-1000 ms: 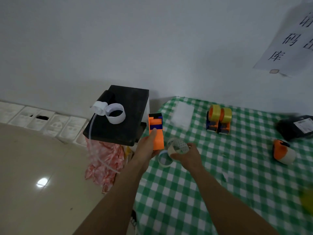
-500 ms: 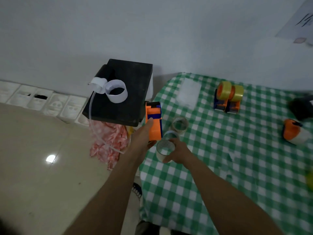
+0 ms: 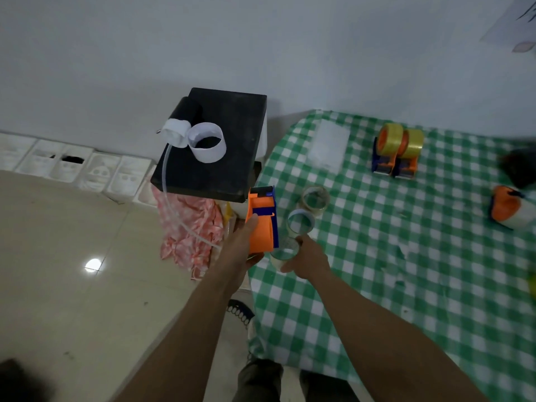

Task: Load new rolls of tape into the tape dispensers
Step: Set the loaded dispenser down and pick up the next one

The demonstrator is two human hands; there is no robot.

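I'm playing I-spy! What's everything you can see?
held dispenser: 1, orange and blue, in left hand
held tape roll: 1, clear, in right hand
loose tape rolls: 2, clear, on cloth near hands
loaded dispensers: 2, yellow tape, cloth's far side
side dispenser: 1, orange, cloth's right edge
checked cloth: 1, green and white, table
box: 1, black, left of table
paper ring: 1, white, on box
left hand: 1, grips dispenser
right hand: 1, holds roll

A pale wall [image 3: 261, 39] spans 10 to 2 o'clock. Glossy beige floor tiles [image 3: 58, 300] at 8 o'clock carry a bright light reflection [image 3: 93, 265]. A green-checked table [image 3: 420, 300] fills 4 o'clock, with a black stand [image 3: 229, 134] at 11.
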